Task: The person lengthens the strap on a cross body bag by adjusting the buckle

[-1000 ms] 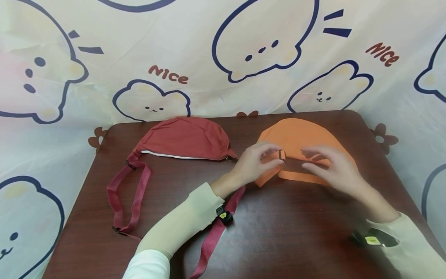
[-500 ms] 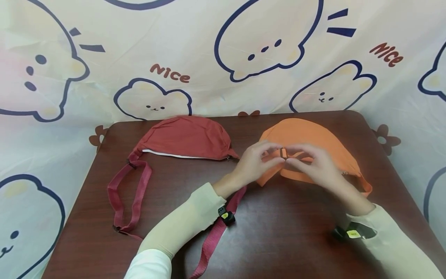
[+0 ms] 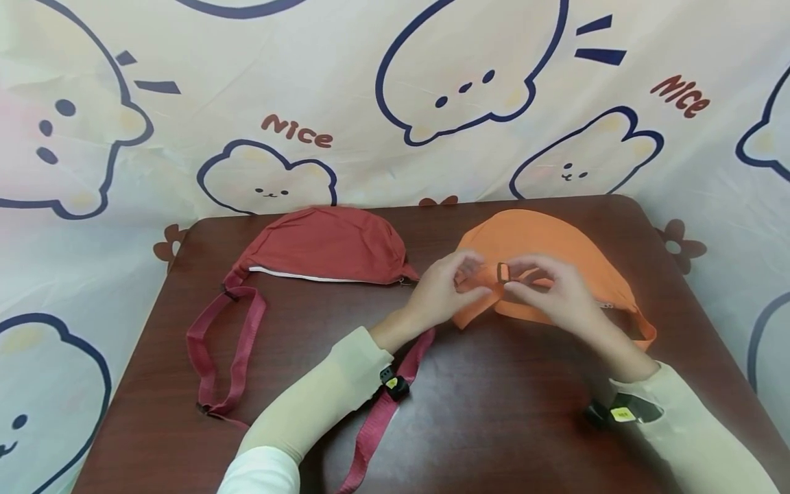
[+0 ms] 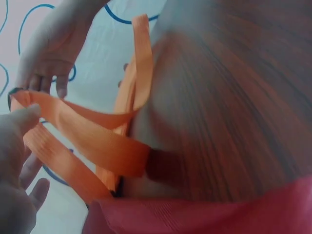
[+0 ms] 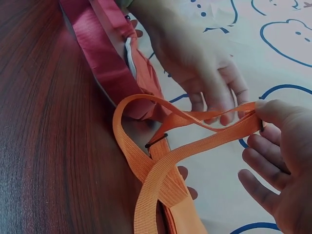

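Observation:
In the head view an orange waist bag (image 3: pixel 533 237) lies at the back right of the table. Its strap (image 5: pixel 185 148) is raised in loops in front of the bag. My right hand (image 3: pixel 564 295) pinches the strap at a small dark slider buckle (image 3: pixel 503 272), between thumb and index finger; its other fingers are loosely bent. Just left of the buckle is my left hand (image 3: pixel 435 288), its thumb and index finger apart, close to the strap. In the left wrist view the left thumb (image 4: pixel 29 114) overlaps the strap; whether it touches is unclear.
A red waist bag (image 3: pixel 327 247) with a white-edged zip lies at the back left. Its strap (image 3: pixel 200 343) loops toward the front left, and another length (image 3: pixel 376 425) runs under the left forearm. A patterned cloth (image 3: pixel 358 82) hangs behind the brown table (image 3: pixel 524 425).
My right hand has moved left to the buckle and taken hold of it. The left hand, which held the strap there, has loosened its fingers and drawn slightly left.

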Action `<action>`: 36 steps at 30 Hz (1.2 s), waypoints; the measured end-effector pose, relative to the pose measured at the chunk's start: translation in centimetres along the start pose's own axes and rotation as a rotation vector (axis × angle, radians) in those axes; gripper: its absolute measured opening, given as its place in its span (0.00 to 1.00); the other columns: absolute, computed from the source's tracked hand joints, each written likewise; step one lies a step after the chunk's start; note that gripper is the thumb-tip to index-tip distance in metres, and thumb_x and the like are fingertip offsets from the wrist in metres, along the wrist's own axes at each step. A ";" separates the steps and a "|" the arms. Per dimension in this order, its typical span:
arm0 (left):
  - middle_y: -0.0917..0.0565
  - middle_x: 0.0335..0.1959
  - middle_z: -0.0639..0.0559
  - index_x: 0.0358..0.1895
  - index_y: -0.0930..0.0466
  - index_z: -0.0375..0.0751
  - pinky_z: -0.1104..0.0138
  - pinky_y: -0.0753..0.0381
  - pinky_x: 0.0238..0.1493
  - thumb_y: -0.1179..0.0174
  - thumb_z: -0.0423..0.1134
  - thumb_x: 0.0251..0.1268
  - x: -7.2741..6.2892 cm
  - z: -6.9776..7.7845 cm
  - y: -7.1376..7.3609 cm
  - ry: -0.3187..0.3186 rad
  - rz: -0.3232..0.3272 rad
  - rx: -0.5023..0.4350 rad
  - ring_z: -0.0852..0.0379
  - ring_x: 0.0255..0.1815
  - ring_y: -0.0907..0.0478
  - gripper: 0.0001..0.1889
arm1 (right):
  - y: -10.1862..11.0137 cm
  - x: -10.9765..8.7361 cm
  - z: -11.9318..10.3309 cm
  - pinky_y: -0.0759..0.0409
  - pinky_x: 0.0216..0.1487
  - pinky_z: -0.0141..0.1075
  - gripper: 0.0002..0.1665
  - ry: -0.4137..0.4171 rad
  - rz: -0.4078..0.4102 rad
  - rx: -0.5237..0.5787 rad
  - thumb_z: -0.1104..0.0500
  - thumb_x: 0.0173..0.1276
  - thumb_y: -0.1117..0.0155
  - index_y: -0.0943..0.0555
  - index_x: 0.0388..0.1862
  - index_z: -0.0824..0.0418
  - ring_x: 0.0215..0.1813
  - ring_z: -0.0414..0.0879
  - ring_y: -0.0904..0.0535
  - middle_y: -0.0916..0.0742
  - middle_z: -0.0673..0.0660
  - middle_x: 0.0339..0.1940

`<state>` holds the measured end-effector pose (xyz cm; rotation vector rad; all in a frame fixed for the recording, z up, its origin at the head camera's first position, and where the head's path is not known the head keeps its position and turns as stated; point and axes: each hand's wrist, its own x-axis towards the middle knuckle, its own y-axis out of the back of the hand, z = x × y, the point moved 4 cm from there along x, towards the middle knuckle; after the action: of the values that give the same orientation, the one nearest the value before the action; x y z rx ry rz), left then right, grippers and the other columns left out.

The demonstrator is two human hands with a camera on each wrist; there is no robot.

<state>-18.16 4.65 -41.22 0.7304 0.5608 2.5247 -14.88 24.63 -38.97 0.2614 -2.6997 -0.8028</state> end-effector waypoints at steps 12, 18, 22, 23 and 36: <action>0.14 0.48 0.48 0.58 0.22 0.37 0.61 0.18 0.46 0.25 0.39 0.60 0.0 -0.6 -0.6 -0.032 0.010 0.129 0.57 0.44 0.19 0.25 | -0.6 0.2 0.2 0.20 0.52 0.27 0.19 -0.010 0.045 0.147 0.70 0.64 0.27 0.18 0.53 0.66 0.46 0.36 0.15 0.13 0.52 0.45; 0.13 0.48 0.50 0.52 0.18 0.38 0.69 0.21 0.48 0.29 0.36 0.64 -0.3 -0.6 -0.5 -0.062 0.057 0.150 0.58 0.44 0.18 0.16 | -0.6 0.2 0.4 0.19 0.51 0.27 0.19 -0.028 0.053 0.172 0.69 0.65 0.28 0.19 0.55 0.66 0.47 0.37 0.15 0.12 0.49 0.45; 0.14 0.53 0.48 0.55 0.17 0.38 0.69 0.22 0.51 0.31 0.39 0.67 -0.6 -0.8 -0.1 -0.052 0.076 0.149 0.56 0.49 0.19 0.17 | -0.4 0.0 0.6 0.20 0.50 0.26 0.19 -0.048 0.078 0.175 0.69 0.66 0.29 0.20 0.55 0.67 0.47 0.37 0.16 0.13 0.46 0.45; 0.14 0.53 0.48 0.56 0.17 0.38 0.69 0.22 0.51 0.32 0.40 0.68 -0.6 -0.9 0.0 -0.044 0.078 0.147 0.57 0.49 0.19 0.17 | -0.3 0.0 0.6 0.19 0.50 0.26 0.19 -0.050 0.084 0.182 0.69 0.66 0.29 0.20 0.55 0.67 0.47 0.37 0.16 0.13 0.46 0.45; 0.15 0.52 0.46 0.59 0.18 0.35 0.59 0.19 0.53 0.37 0.37 0.73 -0.6 -2.0 0.2 -0.020 0.069 0.024 0.56 0.50 0.19 0.16 | -0.5 0.4 1.2 0.21 0.49 0.25 0.15 -0.041 0.113 0.172 0.69 0.68 0.31 0.20 0.53 0.68 0.46 0.37 0.16 0.12 0.45 0.40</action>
<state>-18.98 3.63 -42.92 0.7965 0.5686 2.5751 -15.65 24.70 -40.04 0.1300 -2.7970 -0.5500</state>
